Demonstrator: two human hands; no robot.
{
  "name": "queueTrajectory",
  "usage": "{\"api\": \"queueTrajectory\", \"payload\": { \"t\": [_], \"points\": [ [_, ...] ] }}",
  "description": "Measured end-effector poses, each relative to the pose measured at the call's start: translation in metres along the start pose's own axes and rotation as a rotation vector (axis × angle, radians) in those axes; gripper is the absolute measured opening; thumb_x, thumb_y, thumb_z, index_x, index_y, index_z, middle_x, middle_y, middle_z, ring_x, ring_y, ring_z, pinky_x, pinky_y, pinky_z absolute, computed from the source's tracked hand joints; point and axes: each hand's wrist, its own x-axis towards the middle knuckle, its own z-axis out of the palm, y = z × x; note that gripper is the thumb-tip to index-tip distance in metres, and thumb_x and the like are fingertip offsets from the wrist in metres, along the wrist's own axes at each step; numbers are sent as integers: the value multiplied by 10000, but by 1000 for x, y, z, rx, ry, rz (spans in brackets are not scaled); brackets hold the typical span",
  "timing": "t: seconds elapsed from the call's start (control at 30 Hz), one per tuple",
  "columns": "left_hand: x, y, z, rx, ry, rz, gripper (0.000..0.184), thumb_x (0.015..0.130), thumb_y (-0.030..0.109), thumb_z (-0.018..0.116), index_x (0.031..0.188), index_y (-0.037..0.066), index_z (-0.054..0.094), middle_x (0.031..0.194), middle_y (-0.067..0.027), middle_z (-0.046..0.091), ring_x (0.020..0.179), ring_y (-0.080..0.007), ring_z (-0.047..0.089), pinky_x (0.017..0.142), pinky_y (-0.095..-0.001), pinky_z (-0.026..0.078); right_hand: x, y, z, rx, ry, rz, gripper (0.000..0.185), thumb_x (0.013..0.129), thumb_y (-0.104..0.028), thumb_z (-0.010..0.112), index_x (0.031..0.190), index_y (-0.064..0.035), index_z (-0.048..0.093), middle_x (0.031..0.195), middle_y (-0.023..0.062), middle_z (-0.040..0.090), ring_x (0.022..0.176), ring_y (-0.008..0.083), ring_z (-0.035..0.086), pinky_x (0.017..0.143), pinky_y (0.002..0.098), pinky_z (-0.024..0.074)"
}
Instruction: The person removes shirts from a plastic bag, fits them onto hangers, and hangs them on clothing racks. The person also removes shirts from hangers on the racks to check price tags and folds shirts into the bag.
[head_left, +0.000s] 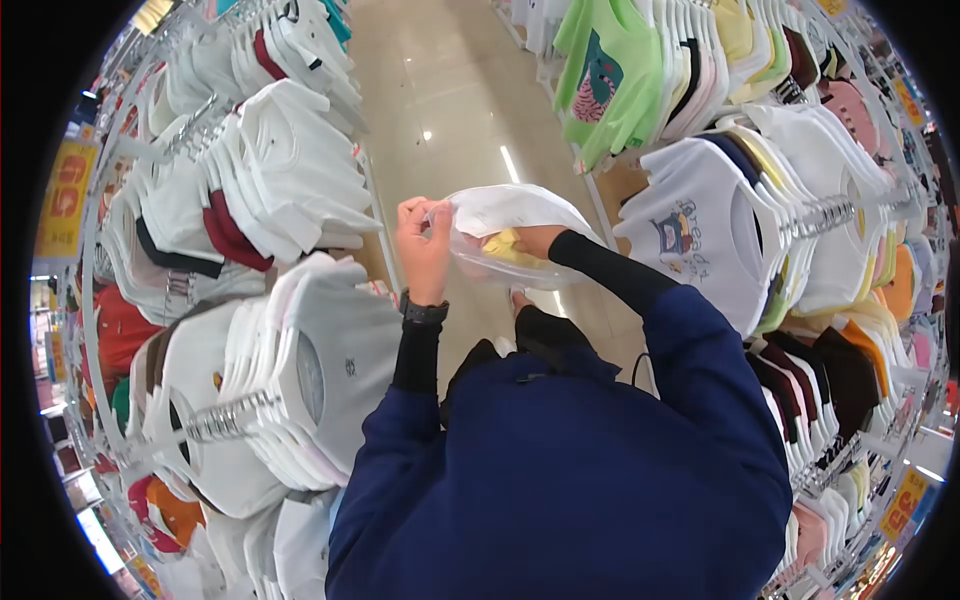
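Note:
A clear plastic bag [530, 272] hangs in front of my body over the aisle, its mouth spread. My left hand [424, 245] pinches the bag's left edge between thumb and fingers; a dark watch is on that wrist. My right hand [540, 241] reaches in from the right, partly inside the bag. Its fingers close on a bright yellow cloth [500, 245], and the fingertips are hidden. White material [520, 206] shows along the bag's far side; whether it is cloth or part of the bag I cannot tell.
White shirts on hangers [345, 350] crowd the left racks. On the right hang a green printed shirt [610, 80], a white printed shirt [690, 225] and many others. Yellow price signs [66, 195] line the outer edges. A shiny tiled floor [440, 110] runs between the racks.

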Motion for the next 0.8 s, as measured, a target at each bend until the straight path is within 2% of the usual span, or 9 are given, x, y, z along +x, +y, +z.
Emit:
{"api": "queueTrajectory", "payload": {
  "t": [0.13,0.23,0.27,0.37,0.5,0.53,0.63,0.73,0.8],
  "points": [
    [49,0,46,-321,32,-247,219,988,181,543,967,-26,608,1002,-48,576,900,-97,530,787,-259,440,41,47,-23,262,57,104,355,879,-187,553,1161,28,567,1071,256,646,1002,390,625,900,445,480],
    [75,-15,69,-514,-29,-447,229,1014,221,497,990,8,580,932,-20,602,866,-76,550,769,-234,447,65,72,-23,216,142,-84,391,870,-213,559,1199,-3,547,970,236,659,959,386,629,855,461,484],
    [87,-15,80,-436,-11,-411,242,1034,244,451,984,36,566,853,14,593,807,-47,545,719,-199,441,74,75,-31,44,76,-107,363,888,-167,532,1214,-8,521,968,250,654,914,388,643,804,466,503],
    [121,-4,94,-435,-1,-547,256,1041,246,428,996,35,567,873,14,581,789,-39,520,705,-196,431,86,54,-69,-190,270,-74,228,869,-158,537,1070,-52,559,922,209,630,789,339,674,672,450,540],
    [145,-40,110,-342,-28,-396,268,1042,259,421,1034,30,560,916,1,586,843,-75,550,776,-246,464,138,84,-67,-275,289,-148,108,851,-154,549,895,-62,586,940,181,612,736,302,681,594,386,557],
    [157,-50,113,-361,28,-425,269,1041,257,423,1040,27,563,926,-5,592,859,-80,554,786,-249,466,136,78,-82,-313,299,-149,115,843,-162,557,918,-76,572,956,167,605,711,287,675,573,386,551],
    [185,-77,109,-440,160,-483,274,1039,250,427,1058,16,569,964,-24,611,911,-94,564,819,-256,466,124,69,-146,-92,597,-379,243,768,-163,645,961,-88,518,1054,139,590,727,290,667,574,388,536],
    [230,-105,92,-496,246,-484,281,1038,238,423,1087,3,568,1044,-52,627,975,-118,574,869,-271,454,135,97,-175,-14,585,-445,259,742,-142,675,941,-61,532,1121,140,606,775,286,668,613,357,539],
    [260,-112,80,-524,273,-504,271,1039,239,421,1082,11,561,1048,-50,624,981,-127,576,880,-286,459,134,101,-198,194,744,-495,228,745,-118,665,927,-48,546,1110,133,618,768,304,651,638,354,540]
  ]
}}
